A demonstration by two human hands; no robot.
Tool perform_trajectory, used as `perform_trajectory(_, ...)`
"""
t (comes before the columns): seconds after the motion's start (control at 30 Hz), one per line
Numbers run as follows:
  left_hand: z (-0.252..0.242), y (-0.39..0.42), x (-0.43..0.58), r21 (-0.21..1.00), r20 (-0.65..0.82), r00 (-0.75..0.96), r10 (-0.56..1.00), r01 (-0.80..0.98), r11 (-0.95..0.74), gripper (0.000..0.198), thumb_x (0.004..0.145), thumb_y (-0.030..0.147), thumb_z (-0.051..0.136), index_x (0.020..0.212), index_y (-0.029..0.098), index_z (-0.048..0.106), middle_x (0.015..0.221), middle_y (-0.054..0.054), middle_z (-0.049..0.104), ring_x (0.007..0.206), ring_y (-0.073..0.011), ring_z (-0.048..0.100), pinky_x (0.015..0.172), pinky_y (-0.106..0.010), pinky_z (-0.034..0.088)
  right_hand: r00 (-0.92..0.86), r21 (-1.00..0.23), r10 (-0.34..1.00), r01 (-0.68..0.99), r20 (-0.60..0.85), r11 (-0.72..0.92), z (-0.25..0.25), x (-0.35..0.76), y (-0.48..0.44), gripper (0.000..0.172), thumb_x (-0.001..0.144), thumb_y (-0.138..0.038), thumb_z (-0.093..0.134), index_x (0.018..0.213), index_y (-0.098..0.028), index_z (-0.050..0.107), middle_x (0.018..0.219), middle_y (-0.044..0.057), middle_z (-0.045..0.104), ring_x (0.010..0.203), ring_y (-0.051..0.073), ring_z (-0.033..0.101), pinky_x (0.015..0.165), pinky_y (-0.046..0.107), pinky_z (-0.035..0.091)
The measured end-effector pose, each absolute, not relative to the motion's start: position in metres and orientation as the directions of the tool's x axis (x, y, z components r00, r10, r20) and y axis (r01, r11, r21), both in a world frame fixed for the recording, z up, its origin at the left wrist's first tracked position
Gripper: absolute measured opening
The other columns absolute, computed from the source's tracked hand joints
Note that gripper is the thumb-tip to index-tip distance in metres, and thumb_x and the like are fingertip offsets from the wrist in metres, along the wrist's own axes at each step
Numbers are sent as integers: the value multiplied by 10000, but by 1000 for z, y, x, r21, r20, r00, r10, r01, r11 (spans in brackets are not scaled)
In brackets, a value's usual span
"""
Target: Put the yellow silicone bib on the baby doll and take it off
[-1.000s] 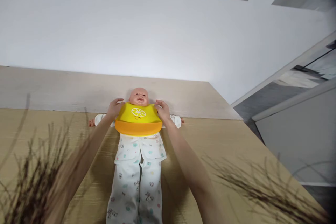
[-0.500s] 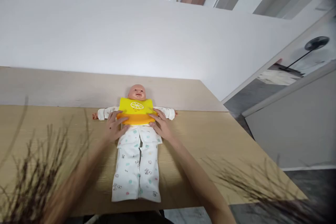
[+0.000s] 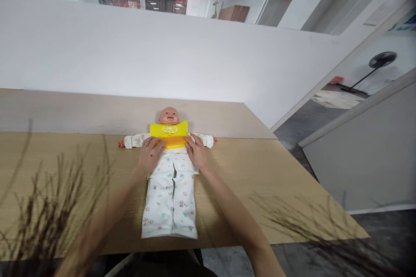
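Note:
A baby doll (image 3: 168, 115) lies on its back with its arms stretched out sideways. It wears a white printed top and trousers (image 3: 169, 207). Across its chest is a yellow bib (image 3: 169, 130) with a white citrus slice and an orange pocket (image 3: 175, 141) along the lower end. My left hand (image 3: 151, 154) has its fingers bent over the left end of that pocket and grips it. At the opposite end, my right hand (image 3: 197, 152) also grips the pocket. My thumbs and the inside of the pocket are partly hidden.
The doll rests on a wooden table (image 3: 253, 181) that meets a white partition (image 3: 130, 52) at the back. Dark twig-like strands blur the lower corners. A black standing fan (image 3: 382, 59) is beyond the doorway at right.
My fingers, more spread before, have drawn in over the orange pocket. The pocket looks flatter and sits slightly higher, and the bib's upper right corner stands up more. The camera has tilted up slightly.

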State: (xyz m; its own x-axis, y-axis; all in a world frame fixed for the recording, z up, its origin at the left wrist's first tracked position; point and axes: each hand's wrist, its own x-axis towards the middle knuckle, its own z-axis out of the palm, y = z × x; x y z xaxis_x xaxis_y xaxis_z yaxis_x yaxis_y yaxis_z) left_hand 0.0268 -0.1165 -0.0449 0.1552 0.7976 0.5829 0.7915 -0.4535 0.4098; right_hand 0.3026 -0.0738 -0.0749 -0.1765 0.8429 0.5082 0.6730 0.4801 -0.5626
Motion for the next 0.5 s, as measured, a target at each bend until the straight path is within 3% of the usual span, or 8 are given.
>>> perform_trajectory(0.1,-38,-115,32,416,539,214,814,773,-479,197,1046,214,690,1088,298,863,1275,-143,807,1307,-401,671,1215,-622,539,-226,-559,826,642,516,525,-70,300,-78,436,1083,-244,551,1428,-248,818,1605,178,678,1523,346,622,1352,622,480)
perform_trajectory(0.23,-33,-109,35,426,506,292,812,734,-529,238,1037,190,653,1056,300,863,1269,-143,818,1283,-401,674,1194,-642,554,-319,-576,819,591,476,565,-64,300,-84,419,1060,-330,685,1430,-187,817,1607,209,683,1559,376,589,1393,593,425)
perform_trajectory(0.5,-30,-99,40,457,481,420,769,629,-629,253,1076,194,592,1094,287,827,1254,-139,817,1242,-368,707,1152,-611,577,-292,-586,849,623,439,518,-62,306,-85,333,1105,-295,659,1371,-205,839,1550,200,710,1510,371,612,1372,578,452)
